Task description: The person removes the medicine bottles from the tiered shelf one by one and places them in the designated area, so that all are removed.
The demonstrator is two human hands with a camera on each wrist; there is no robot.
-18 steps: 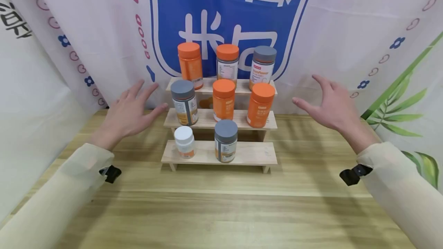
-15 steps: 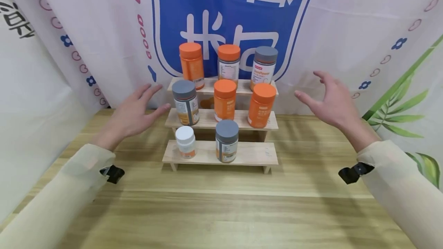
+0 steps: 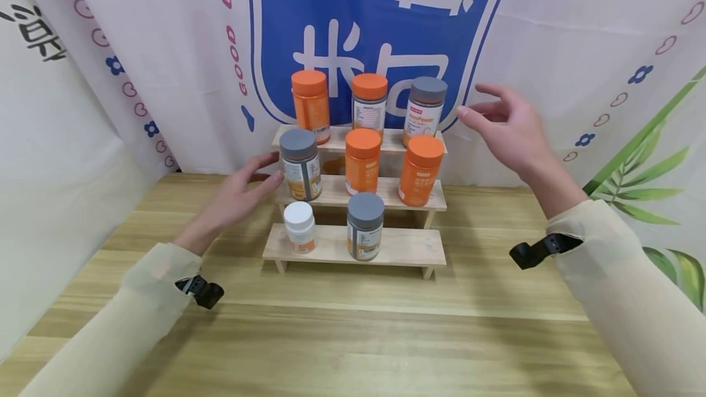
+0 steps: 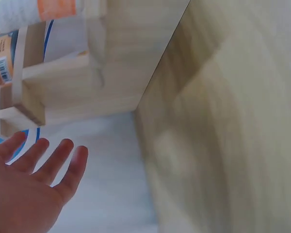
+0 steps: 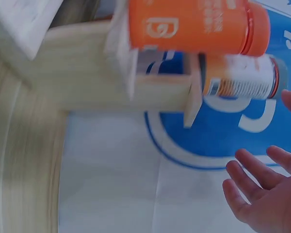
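My left hand (image 3: pixel 239 196) reaches in from the left, fingertips right at the grey-lidded jar (image 3: pixel 301 167) on the middle step. In the left wrist view its fingers (image 4: pixel 53 160) are spread below the wooden rack's end. On the other side, my right hand (image 3: pixel 510 130) hovers with bent, parted fingers beside the grey-lidded jar (image 3: pixel 424 112) at the right of the top step. Nothing is in that hand, and the right wrist view has this jar (image 5: pixel 242 75) lying close to the thumb. All the jars stand upright on the three-step wooden rack (image 3: pixel 405 249).
Two orange-lidded jars, one orange (image 3: pixel 311 106) and one with a white label (image 3: pixel 368 106), share the top step. Orange jars (image 3: pixel 362 164) (image 3: pixel 421 173) fill the middle step. Below are a small white bottle (image 3: pixel 300 228) and a grey-lidded jar (image 3: pixel 365 228). A printed curtain (image 3: pixel 182 48) hangs behind.
My left hand has moved right, up to the middle step's grey-lidded jar. The right hand has moved left and up toward the top step's grey-lidded jar. The jars keep their places.
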